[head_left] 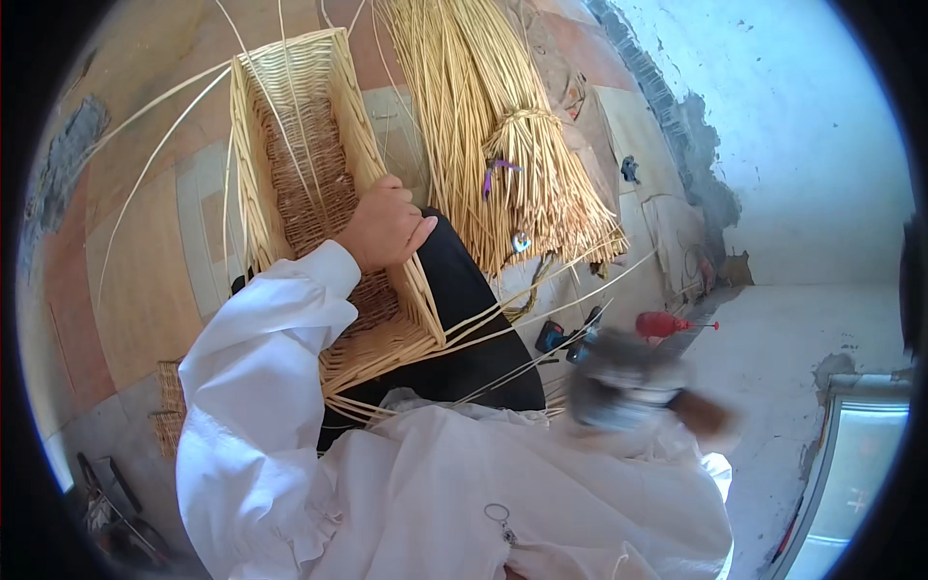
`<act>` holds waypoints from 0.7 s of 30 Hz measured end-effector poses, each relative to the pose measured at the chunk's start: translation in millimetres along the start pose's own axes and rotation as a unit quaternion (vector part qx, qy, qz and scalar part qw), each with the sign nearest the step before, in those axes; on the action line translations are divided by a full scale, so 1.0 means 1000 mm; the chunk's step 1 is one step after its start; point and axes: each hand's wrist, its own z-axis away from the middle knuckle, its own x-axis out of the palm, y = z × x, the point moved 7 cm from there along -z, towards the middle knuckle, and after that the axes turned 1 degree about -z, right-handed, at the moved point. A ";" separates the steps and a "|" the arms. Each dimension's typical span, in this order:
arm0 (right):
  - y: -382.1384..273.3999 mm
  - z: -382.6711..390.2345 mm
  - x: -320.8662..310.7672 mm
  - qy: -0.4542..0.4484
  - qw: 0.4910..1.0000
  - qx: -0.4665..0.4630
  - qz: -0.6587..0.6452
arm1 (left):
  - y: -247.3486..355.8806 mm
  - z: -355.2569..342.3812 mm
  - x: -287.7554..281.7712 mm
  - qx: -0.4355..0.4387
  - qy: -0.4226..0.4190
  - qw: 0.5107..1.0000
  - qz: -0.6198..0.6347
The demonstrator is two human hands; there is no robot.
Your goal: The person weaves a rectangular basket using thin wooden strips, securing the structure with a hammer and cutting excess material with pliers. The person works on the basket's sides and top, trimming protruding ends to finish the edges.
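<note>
My left hand point(387, 227) is closed round the right rim of a long rectangular wicker basket point(253, 169), which lies tilted across my lap on a black surface point(483, 358). Woven brown walls show inside it, and long loose wicker rods stick out from its far and near ends. To the right of my lap is a grey shape point(623, 382) smeared by motion, with a brown blur at its right side. My right hand is somewhere in that smear; its fingers and anything in them cannot be made out.
A thick bundle of straw-coloured rods point(464, 116) lies beyond the basket, with a purple strip point(495, 177) on it. Right of it are a blue and black tool point(551, 335) and a red-handled pointed tool point(662, 325). A rough plaster wall point(802, 174) bounds the right side.
</note>
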 end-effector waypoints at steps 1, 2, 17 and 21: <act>0.007 -0.005 0.018 -0.009 1.000 0.011 0.010 | 0.004 0.001 0.004 0.017 -0.012 0.999 -0.045; 0.012 -0.014 0.025 -0.012 0.999 0.017 0.026 | 0.005 0.004 0.012 0.033 -0.020 0.994 -0.098; 0.036 -0.202 -0.251 0.360 0.877 -0.192 -0.254 | -0.168 0.131 -0.120 -0.636 0.178 0.745 0.089; -0.009 -0.241 -0.331 0.540 0.734 -0.192 -0.365 | -0.164 0.155 -0.120 -0.600 0.247 0.754 0.105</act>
